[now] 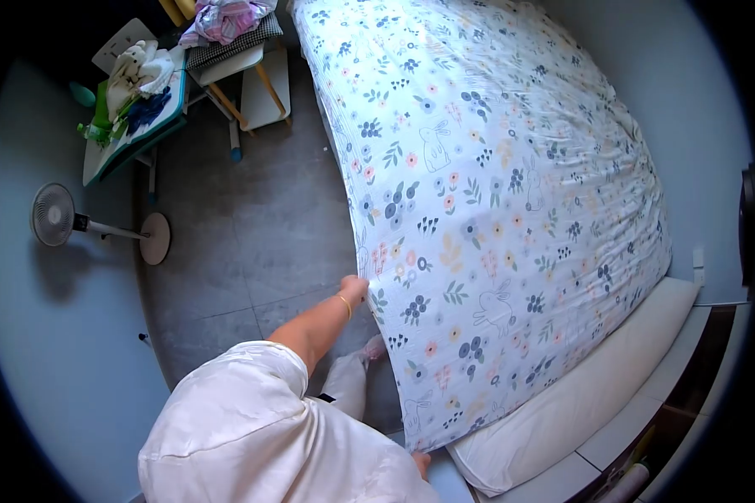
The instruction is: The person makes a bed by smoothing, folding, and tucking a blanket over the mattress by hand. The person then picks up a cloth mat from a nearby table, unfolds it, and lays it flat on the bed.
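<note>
A white fitted sheet [445, 218] printed with rabbits, flowers and leaves covers the mattress. At its near edge, my left hand [355, 289] is closed on the fabric, a yellow bangle round the wrist. Further down that edge, by the sheet's corner, is my right hand [422, 463], mostly hidden behind my white clothing; its fingers look bent against the cloth. Between the hands the edge runs fairly straight. Along the far side the fabric is gathered in many wrinkles.
A long off-white bolster [579, 394] lies along the bed's end. Grey floor tiles [226, 210] stretch to a standing fan [54, 215] by the wall. A cluttered desk [134, 151] and a small stool [264, 92] holding folded cloth stand at the upper left.
</note>
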